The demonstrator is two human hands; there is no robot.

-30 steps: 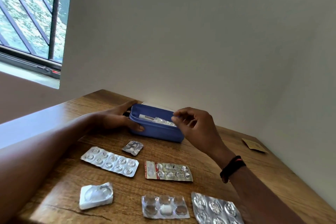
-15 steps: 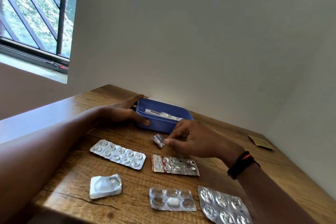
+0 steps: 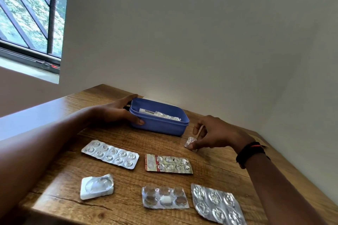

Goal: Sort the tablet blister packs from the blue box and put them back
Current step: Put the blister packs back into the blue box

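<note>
The blue box (image 3: 164, 126) stands at the back of the wooden table with a few blister packs (image 3: 164, 115) still inside. My left hand (image 3: 117, 111) grips its left end. My right hand (image 3: 215, 133) is to the right of the box, low over the table, pinching a small silver blister piece (image 3: 190, 141) between thumb and fingers. Laid out in front are a long silver strip (image 3: 110, 153), a red-edged strip (image 3: 168, 163), a white single blister (image 3: 97, 186), a clear six-pocket pack (image 3: 164, 197) and a large silver pack (image 3: 217, 203).
The wooden table (image 3: 210, 166) sits in a corner, with walls behind and to the right. A brown paper scrap lies past my right wrist, mostly hidden. A white lid edge (image 3: 155, 99) shows behind the box. The table's front edge runs just below the nearest packs.
My right hand left the box, picked up the small silver piece from in front of the box and carried it to the right of the box. My left hand stayed on the box.
</note>
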